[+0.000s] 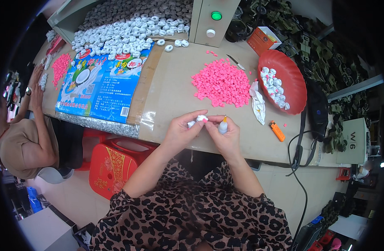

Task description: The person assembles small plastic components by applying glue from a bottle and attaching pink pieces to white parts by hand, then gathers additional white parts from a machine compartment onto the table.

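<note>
In front of me, at the table's near edge, my left hand pinches a small white rounded piece. A second white piece shows by its fingers. One pink bit sits on the pinched piece, and the fingertips of my right hand meet it there. A small squeeze bottle with a yellowish tip is held upright in my right hand. Just beyond both hands lies a heap of small pink pieces.
At right, a red bowl holds several white pieces; a crumpled white tissue, orange lighter and blade lie nearby. White pieces spread over blue printed cardboard at left. Another person sits at far left by a red stool.
</note>
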The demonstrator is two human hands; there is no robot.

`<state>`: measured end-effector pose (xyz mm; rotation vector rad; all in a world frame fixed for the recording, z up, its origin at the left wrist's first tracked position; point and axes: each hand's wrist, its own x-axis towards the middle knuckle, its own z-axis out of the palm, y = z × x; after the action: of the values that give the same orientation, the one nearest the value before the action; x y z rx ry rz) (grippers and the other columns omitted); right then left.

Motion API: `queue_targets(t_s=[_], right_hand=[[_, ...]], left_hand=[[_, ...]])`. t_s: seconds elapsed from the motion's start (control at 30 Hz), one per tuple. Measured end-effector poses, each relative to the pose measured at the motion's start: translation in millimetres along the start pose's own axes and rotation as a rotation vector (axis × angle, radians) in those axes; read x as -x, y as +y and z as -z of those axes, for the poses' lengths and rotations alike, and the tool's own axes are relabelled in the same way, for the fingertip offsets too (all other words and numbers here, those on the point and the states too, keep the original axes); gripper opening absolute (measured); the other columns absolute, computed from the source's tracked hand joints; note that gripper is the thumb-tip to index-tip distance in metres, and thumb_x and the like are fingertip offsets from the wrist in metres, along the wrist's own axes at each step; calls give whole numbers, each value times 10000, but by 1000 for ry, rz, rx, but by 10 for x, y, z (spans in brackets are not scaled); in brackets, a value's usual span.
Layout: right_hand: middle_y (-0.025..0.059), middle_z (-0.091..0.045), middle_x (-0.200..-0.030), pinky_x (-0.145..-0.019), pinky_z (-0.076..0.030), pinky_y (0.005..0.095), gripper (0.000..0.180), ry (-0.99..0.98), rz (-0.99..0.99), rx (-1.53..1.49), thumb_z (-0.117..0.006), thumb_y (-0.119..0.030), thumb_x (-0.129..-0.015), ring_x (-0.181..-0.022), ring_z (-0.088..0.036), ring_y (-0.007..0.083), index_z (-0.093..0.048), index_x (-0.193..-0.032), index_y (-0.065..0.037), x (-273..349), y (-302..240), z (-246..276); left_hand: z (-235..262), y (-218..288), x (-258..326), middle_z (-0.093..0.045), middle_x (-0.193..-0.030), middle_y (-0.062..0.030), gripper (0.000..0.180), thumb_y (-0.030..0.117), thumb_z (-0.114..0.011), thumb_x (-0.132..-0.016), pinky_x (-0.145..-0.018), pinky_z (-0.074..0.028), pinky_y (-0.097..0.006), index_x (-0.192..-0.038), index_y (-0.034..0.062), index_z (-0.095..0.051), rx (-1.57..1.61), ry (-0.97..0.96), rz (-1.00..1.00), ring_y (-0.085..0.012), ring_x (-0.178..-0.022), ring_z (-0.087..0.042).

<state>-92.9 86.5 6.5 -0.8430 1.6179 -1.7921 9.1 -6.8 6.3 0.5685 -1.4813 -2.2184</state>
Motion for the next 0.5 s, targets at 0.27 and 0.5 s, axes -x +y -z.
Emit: queue_targets(t_s=[0.27,0.5], right_hand=[[13,-557,-729,-566,-400,172,113,7,-39,-15,-590,-37,-736,-644,-491,42,-566,-829,21,24,-5,-38],[-7,-539,-695,-525,-367,165,79,27,-37,0,-590,-36,-728,-602,-450,27,-569,-788,11,18,46,-75]], left_hand=[[-16,-21,5,-486,-665,30,245,21,-491,-798,-445,-307,-144,-1039,7,-536,-81,39,-44,-14,-524,-403],[31,-45,-20,-516,-706,24,217,0,-496,-785,-472,-328,-137,-995,-3,-552,-154,29,-67,-7,-552,-416]])
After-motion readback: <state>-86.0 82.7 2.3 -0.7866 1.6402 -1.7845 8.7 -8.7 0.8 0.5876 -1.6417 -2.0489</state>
